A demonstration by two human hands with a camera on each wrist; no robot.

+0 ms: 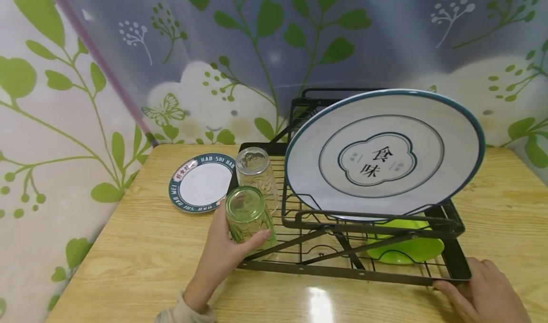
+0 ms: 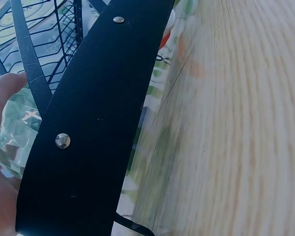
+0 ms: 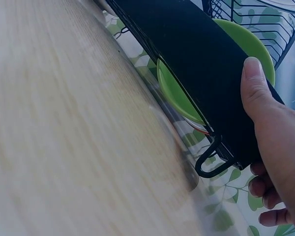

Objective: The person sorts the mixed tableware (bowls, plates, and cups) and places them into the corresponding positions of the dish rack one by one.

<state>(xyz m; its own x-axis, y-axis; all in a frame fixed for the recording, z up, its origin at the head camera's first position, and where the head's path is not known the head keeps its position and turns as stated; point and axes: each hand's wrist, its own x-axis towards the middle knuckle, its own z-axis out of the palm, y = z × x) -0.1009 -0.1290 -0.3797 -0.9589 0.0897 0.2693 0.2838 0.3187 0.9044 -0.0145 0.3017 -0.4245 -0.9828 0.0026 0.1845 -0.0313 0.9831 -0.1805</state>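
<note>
A black two-tier dish rack (image 1: pixel 314 268) stands on the table. At its left front, my left hand (image 1: pixel 227 247) grips an upside-down green drinking glass (image 1: pixel 250 218), thumb on the near side; the far fingers are mostly hidden. Right behind it is a clear glass (image 1: pixel 257 171), also bottom up. My right hand (image 3: pixel 278 128) holds the rack's right front corner, the thumb lying against the black side panel (image 3: pixel 201 64). On the upper tier leans a large white plate (image 1: pixel 308 171) with a teal rim. Below it sits a bright green bowl (image 1: pixel 400 251), partly covered by the rack's bars.
A small white plate (image 1: pixel 203 185) with a dark teal lettered rim lies on the wooden table (image 1: pixel 141 247), left of the rack and partly behind its edge. A leaf-patterned wall covering (image 1: pixel 239 52) rises directly behind the table.
</note>
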